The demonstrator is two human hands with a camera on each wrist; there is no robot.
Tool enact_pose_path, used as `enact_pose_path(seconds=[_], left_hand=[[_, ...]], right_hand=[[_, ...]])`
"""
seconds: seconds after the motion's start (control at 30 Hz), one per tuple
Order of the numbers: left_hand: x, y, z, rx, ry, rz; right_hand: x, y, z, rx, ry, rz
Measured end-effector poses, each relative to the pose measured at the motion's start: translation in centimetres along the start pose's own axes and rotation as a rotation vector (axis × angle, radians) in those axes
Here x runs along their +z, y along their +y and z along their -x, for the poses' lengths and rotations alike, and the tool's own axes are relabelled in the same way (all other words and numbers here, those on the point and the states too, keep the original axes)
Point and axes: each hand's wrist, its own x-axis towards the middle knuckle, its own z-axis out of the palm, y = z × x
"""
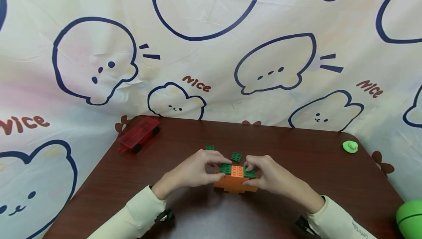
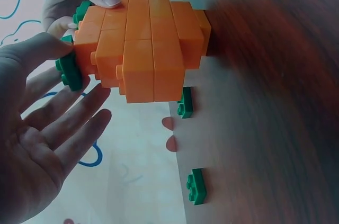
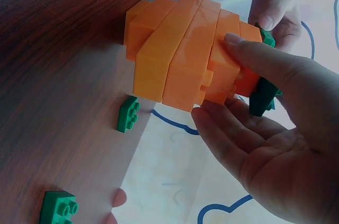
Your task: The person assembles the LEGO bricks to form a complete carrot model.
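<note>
An orange toy-brick build (image 1: 235, 184), stepped and wider in its middle, stands on the table between both hands. Two green bricks sit at its top ends, with orange studs showing between them. My left hand (image 1: 202, 167) pinches the left green brick (image 2: 70, 68) between thumb and forefinger; its other fingers spread behind. With its thumb on the orange front face and fingers behind, my right hand (image 1: 271, 175) grips the build's right end, forefinger bent over the right green brick (image 3: 264, 97). That brick is partly hidden by the fingers in the head view.
Behind the build lie two loose green bricks, one nearer (image 1: 236, 157) and one farther left (image 1: 209, 147). A transparent red toy car (image 1: 140, 134) occupies the back left corner. On the right are a small light-green toy (image 1: 350, 146) and a green ball (image 1: 410, 219). A printed cloth hangs behind the table.
</note>
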Motion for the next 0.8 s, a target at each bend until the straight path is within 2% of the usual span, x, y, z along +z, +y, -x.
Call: enact_pose_path(seconds=[0.27, 0.57, 0.8], left_hand=[[0.3, 0.0, 0.0, 0.018, 0.018, -0.015], [1.2, -0.4, -0.3, 0.015, 0.075, 0.065], [1.5, -0.7, -0.3, 0.027, 0.088, 0.112]], right_hand=[[0.0, 0.0, 0.0, -0.004, 0.002, -0.006], [0.0, 0.0, 0.0, 0.005, -0.002, -0.003], [0.0, 0.0, 0.0, 0.005, 0.0, -0.002]])
